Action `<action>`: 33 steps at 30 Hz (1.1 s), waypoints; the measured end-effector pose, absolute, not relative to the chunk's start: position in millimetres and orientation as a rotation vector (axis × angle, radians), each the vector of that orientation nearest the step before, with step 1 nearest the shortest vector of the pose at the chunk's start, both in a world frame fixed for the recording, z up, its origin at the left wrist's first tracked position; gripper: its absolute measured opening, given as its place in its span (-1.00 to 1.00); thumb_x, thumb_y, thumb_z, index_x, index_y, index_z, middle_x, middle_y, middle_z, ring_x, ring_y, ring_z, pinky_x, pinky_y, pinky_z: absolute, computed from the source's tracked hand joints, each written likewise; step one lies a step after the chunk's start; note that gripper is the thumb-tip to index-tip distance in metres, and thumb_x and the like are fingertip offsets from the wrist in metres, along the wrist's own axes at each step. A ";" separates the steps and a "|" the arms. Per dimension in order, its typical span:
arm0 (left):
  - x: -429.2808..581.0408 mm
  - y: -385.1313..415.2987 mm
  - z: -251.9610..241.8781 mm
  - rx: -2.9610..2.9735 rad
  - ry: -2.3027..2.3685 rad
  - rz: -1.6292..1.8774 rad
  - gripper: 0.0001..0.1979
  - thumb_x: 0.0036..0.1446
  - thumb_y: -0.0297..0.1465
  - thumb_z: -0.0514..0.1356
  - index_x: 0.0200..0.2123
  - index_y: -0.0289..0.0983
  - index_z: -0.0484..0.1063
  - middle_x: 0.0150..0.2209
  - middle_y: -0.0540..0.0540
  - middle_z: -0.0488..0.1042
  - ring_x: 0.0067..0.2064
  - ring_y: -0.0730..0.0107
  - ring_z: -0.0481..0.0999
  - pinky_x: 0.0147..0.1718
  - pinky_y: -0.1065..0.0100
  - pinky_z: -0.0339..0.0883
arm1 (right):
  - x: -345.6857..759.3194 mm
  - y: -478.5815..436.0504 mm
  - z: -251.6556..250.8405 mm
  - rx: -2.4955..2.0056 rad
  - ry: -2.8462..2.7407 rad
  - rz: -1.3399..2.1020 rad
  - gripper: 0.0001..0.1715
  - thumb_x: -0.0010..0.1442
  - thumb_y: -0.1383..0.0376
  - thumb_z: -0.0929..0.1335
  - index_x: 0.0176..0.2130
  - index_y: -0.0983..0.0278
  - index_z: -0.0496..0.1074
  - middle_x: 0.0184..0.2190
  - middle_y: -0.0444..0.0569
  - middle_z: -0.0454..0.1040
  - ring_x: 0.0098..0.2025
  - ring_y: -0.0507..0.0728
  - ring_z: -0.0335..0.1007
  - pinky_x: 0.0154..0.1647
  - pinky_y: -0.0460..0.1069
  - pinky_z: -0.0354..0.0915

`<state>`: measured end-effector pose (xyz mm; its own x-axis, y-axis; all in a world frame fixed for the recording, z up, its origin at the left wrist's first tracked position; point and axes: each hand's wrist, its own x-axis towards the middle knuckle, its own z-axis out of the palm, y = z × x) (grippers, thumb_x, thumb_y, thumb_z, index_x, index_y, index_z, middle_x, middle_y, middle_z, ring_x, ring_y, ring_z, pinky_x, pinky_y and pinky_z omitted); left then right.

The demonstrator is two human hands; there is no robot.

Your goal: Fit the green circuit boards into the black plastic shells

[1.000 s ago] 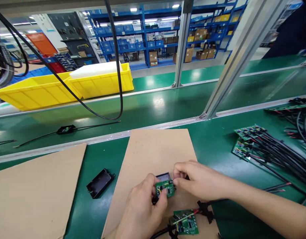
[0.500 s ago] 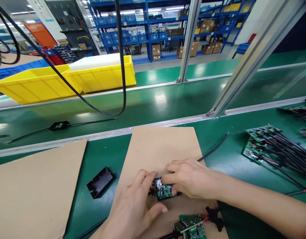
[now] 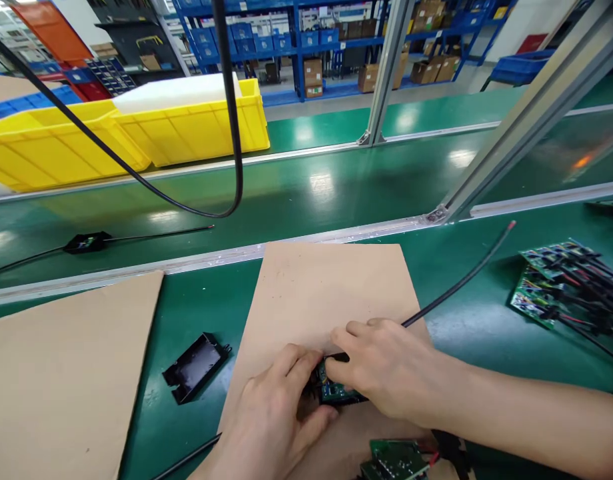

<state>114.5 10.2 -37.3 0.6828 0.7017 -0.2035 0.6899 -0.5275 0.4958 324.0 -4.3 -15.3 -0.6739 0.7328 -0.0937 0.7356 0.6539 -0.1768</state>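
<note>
On the cardboard sheet in front of me lies a small green circuit board (image 3: 331, 392) seated in a black plastic case (image 3: 342, 401). My left hand (image 3: 281, 410) grips the left end of the case, index finger at the far edge and thumb at the near corner. Curled over the board's right part, my right hand (image 3: 386, 367) presses with its fingers and hides much of it. A black cable (image 3: 461, 283) runs out past the right hand to the upper right. Another black cable (image 3: 189, 457) emerges beside the left wrist.
An open black case half (image 3: 196, 367) lies to the left, between two cardboard sheets (image 3: 331, 287). More green boards (image 3: 396, 459) sit near my right forearm. Several cabled boards (image 3: 546, 293) are piled at right. A metal post (image 3: 516, 127) and a hanging cable (image 3: 231, 113) stand ahead.
The left thumb has closed in to the case's near corner. My right hand has shifted over the board and covers more of it. The cable's free end has swung up and right.
</note>
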 end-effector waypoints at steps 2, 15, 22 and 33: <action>114.5 10.2 -39.3 2.360 1.061 0.051 -0.48 0.07 -0.36 0.25 0.13 -0.18 0.29 -0.01 -0.14 0.42 -0.13 0.14 0.57 -0.22 0.17 0.52 | 322.3 -4.3 -14.2 1.254 2.832 -0.318 -0.86 0.17 0.43 0.32 -0.24 0.24 0.40 -0.31 -0.02 0.36 -0.36 0.18 0.29 -0.51 0.02 0.05; 113.3 8.5 -40.3 2.346 1.074 0.097 -0.50 0.06 -0.35 0.25 0.11 -0.20 0.33 -0.04 -0.16 0.44 -0.17 0.14 0.58 -0.26 0.19 0.54 | 325.1 -13.3 -28.4 1.434 2.834 -0.336 -0.98 0.21 0.32 0.38 -0.31 0.19 0.43 -0.35 -0.03 0.32 -0.38 0.17 0.27 -0.49 0.00 0.02; 107.1 17.6 -27.1 2.075 1.014 0.105 -0.53 0.08 -0.34 0.27 0.08 -0.17 0.34 -0.05 -0.14 0.47 -0.12 0.22 0.54 -0.17 0.26 0.46 | 325.2 -12.4 -32.7 1.515 2.810 -0.453 -0.91 0.23 0.37 0.36 -0.28 0.17 0.45 -0.34 -0.07 0.31 -0.41 0.09 0.26 -0.54 -0.04 -0.16; 114.2 29.1 -16.0 1.904 1.064 -0.190 -0.75 0.21 -0.39 0.07 -0.50 -0.26 0.42 -0.50 -0.03 0.52 -0.48 0.40 0.48 -0.49 0.43 0.33 | 327.4 -9.4 -42.8 1.559 2.881 -0.583 -0.89 0.26 0.29 0.37 -0.34 0.18 0.48 -0.37 -0.08 0.27 -0.40 0.08 0.22 -0.52 -0.01 -0.22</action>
